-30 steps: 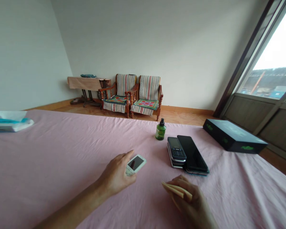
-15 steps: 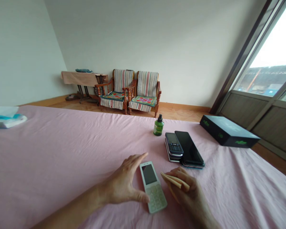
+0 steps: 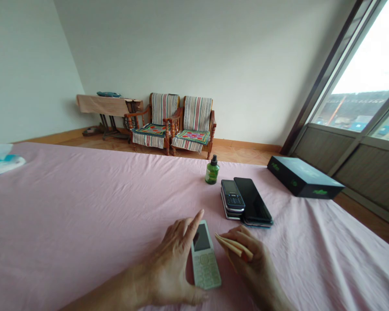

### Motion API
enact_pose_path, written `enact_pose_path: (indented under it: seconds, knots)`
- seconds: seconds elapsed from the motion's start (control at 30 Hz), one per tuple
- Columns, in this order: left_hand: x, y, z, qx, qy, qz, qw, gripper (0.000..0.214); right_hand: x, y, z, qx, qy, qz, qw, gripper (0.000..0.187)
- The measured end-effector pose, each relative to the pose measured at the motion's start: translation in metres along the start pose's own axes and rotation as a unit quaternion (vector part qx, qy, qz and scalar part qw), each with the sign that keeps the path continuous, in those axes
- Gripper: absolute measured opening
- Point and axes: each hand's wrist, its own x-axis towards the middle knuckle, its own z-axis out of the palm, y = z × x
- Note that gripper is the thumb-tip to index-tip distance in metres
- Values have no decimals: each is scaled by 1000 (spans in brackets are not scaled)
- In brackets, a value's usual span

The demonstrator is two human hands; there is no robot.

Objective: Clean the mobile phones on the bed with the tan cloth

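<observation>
Left hand [image 3: 173, 259] is held spread, thumb and forefinger set wide apart; contact with the phone [image 3: 206, 264] can't be confirmed from this angle. Phone is laid flat on the sheet [image 3: 116, 207], just right of the left palm, its far left corner overlapped by the forefinger. Long axis is pointed away from the wearer, screen end outward, canted slightly left. Left fingers are nearer. Right of it, cloth [image 3: 234, 246] is pinched, folded, in the right hand [image 3: 254, 259].

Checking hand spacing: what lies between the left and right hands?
The white phone, then the tip of the folded cloth in the right hand; the head view shows it.
</observation>
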Motion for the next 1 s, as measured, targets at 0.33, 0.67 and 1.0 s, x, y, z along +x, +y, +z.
enact_pose_path:
  seconds: [0.33, 0.67, 1.0]
  knots:
    - [6, -26, -14, -1, -45, 41, 998, 140, 1, 6, -3, -31, 9, -28, 999, 16]
    - [3, -19, -13, 12, -61, 10, 998, 131, 24, -30, -1, -169, -5, -86, 982, 22]
    - [6, -8, -19, 27, -31, 36, 999, 119, 49, 2, 19, -271, -65, -129, 952, 29]
